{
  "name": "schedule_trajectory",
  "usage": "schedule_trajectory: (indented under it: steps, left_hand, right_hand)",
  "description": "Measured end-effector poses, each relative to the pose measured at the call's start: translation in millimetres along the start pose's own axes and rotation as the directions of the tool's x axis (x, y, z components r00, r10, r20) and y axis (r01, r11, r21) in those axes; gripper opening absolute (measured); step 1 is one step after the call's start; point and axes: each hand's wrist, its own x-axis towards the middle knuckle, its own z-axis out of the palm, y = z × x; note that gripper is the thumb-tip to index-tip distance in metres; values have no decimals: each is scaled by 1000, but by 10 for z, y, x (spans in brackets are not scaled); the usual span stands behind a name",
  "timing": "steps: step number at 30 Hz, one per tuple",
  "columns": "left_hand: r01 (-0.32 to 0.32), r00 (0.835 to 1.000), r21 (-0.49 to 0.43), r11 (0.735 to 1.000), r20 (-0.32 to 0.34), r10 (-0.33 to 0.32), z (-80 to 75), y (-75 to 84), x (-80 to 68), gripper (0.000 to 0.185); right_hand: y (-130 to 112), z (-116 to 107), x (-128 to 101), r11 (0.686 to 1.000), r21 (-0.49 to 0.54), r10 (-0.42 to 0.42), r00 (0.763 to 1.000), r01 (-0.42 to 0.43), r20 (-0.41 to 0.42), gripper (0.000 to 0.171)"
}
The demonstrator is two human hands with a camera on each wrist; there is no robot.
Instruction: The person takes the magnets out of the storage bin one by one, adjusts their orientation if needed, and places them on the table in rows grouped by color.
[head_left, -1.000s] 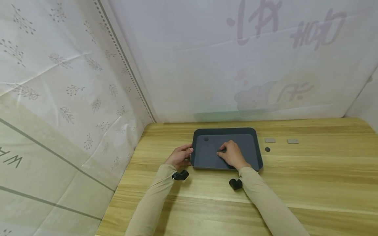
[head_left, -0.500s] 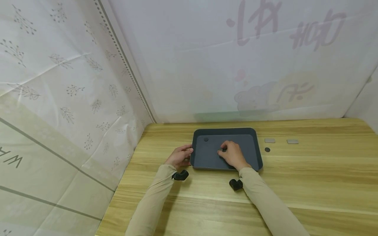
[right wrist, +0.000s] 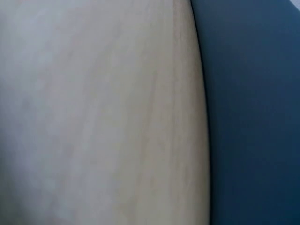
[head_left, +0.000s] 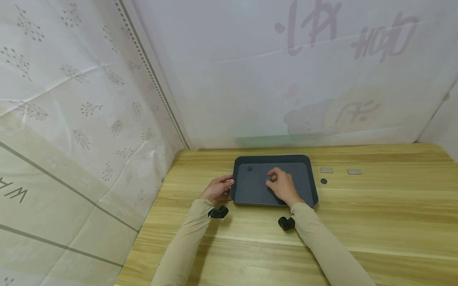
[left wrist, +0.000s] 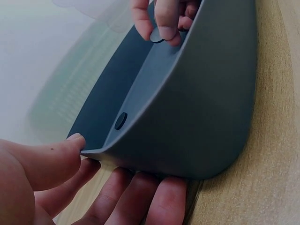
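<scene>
Hands working at a dark grey tray lying on the wooden table, toward the far side, just short of the curtained wall. Left hand gripping the tray's left rim: thumb pressing on the corner lip, fingers curling under the outer wall, wrapped round the edge. Right hand hovering inside the tray, near its middle, fingertips pinching a small dark disc; disc mostly covered by the fingers, only a sliver of its edge showing in the left wrist view, barely a speck in the head view. Resting on the tray floor near the far left corner, a second dark disc, well apart from the pinched one. Lying on the table right of the tray, a third dark disc, with two small grey squares farther back and right; material of these too small to tell. Right wrist view showing only blurred pale surface beside dark grey tray, hand itself out of sight there. Wrist cameras appearing as black lumps below each sleeve. Forearms being cut off by the near edge of the head view
</scene>
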Motion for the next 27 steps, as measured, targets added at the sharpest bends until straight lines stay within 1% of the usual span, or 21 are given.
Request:
schedule_trajectory:
  steps: [5,7,14,27]
  left_hand:
    - [-4,1000,-11,1000,-25,3,-24,-104,126,47]
    - [-1,999,-14,1000,-33,1,-29,-130,149,47]
    - [-1,999,-1,1000,-34,1,-39,-155,164,46]
    - [4,999,-30,1000,-53,-5,-27,-158,175,44]
  right_hand:
    - [5,-10,-7,998,55,-1,1000,1,1,25]
    - [1,-11,-11,998,69,-2,1000,2,-3,25]
    - [-5,-10,-19,996,93,5,1000,-5,-3,26]
    - [-4,-18,-17,994,113,5,1000,-5,5,27]
